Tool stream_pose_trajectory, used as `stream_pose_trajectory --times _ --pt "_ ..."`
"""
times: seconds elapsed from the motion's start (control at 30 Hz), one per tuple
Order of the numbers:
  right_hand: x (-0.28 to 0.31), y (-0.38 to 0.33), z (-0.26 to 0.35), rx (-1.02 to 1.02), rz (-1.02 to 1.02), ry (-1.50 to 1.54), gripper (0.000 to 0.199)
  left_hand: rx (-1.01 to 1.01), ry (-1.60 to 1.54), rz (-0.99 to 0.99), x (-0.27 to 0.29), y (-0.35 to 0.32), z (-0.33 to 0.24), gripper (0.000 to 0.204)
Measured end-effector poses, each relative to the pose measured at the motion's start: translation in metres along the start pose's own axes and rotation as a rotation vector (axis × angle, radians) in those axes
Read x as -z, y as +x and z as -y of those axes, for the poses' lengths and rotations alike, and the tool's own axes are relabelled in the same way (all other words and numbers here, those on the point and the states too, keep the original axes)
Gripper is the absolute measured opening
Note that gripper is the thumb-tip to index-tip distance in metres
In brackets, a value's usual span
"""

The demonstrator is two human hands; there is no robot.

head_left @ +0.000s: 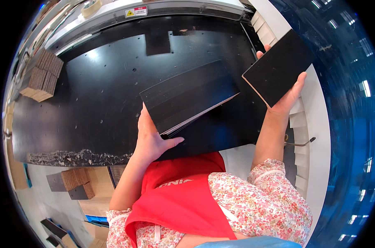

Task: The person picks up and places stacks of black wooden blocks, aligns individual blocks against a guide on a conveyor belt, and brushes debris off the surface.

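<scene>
Over the flat black tabletop point(105, 82), the left hand point(150, 138) cups one end of the thick black rectangular block point(191, 95), how firmly I cannot tell, while rightward the right hand point(287, 99) grips the thin black brown-edged board point(280, 68), probably stiff, light and smooth, best taken by opposite long edges.

The black board point(278, 68) is partly hiding the right hand point(288, 100), and the black block point(191, 95) is partly hiding the left hand point(150, 138).
</scene>
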State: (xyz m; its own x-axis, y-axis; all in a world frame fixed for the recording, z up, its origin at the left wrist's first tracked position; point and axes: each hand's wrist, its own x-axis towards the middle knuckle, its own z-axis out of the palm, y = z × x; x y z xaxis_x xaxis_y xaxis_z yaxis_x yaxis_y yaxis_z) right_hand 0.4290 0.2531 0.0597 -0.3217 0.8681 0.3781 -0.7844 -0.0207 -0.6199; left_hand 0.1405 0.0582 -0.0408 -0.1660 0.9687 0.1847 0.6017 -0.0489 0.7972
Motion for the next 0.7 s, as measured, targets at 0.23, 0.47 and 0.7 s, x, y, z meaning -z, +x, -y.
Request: stream_pose_trajectory --times 0.23,0.47,0.7 --pt "0.001 0.002 -0.003 0.115 -0.012 -0.093 0.082 -0.036 0.223 -0.08 -0.012 -0.001 0.011 0.096" --pt "0.006 0.013 -0.002 0.135 0.013 -0.142 0.078 0.008 0.07 -0.035 0.008 0.007 0.008 0.073" --pt "0.035 0.039 -0.041 0.051 -0.517 -0.39 0.053 0.034 0.064 0.119 0.027 0.002 0.031 0.07"
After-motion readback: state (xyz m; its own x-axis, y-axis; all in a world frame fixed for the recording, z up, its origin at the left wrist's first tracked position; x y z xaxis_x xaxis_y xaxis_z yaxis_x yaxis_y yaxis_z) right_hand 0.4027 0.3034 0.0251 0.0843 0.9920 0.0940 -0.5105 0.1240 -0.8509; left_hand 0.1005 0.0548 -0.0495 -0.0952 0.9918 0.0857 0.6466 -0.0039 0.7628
